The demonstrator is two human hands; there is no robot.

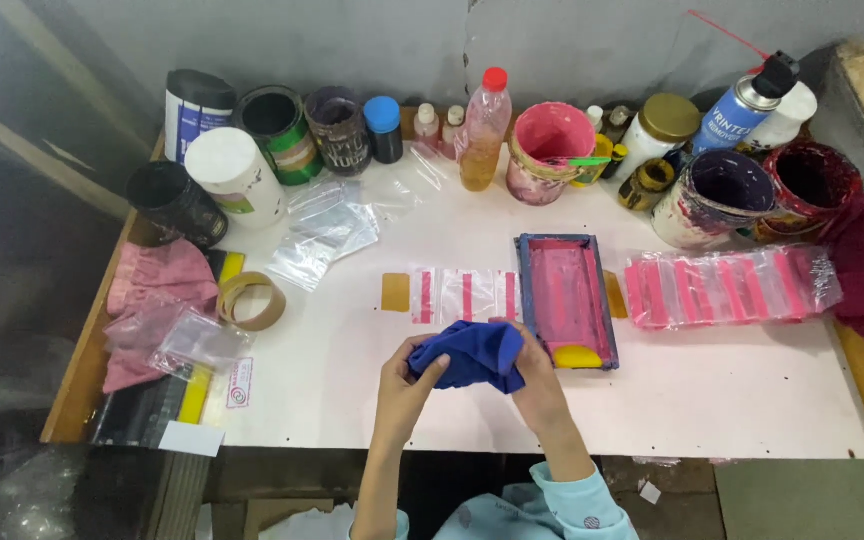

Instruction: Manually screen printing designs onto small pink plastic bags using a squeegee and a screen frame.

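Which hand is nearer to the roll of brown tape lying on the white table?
Left. The left hand grips the blue cloth on the side facing the tape roll; the right hand grips the cloth's far side, next to the pink-stained frame.

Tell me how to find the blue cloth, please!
Look at the white table, at the edge nearest the person. Both hands, left hand and right hand, bunch up the blue cloth, just left of the pink-stained frame. It is the only blue, soft thing among the pink.
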